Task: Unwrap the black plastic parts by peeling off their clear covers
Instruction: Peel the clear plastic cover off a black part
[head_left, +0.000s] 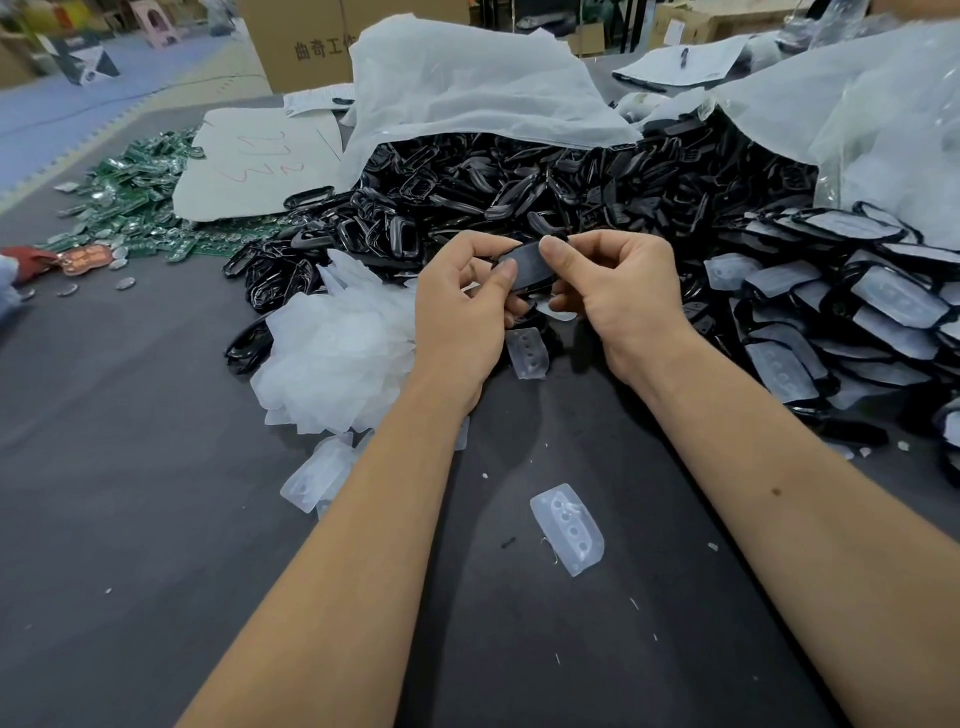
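Observation:
A black plastic part (529, 266) is held between both hands above the dark table. My left hand (462, 306) pinches its left end with thumb and fingers. My right hand (618, 291) pinches its right end, thumb on top. Whether a clear cover is still on it I cannot tell. A heap of bare black parts (498, 192) lies just behind the hands. At the right is a stack of black parts with clear covers (831, 312). Peeled clear covers (337, 353) are piled left of my left hand, and one loose clear cover (569, 530) lies between my forearms.
White plastic bags (467, 88) drape over the black heap at the back. Green circuit boards (140, 192) and a cardboard sheet (260, 161) lie at the far left. Cardboard boxes (301, 41) stand behind. Another clear cover (527, 353) sits under the hands.

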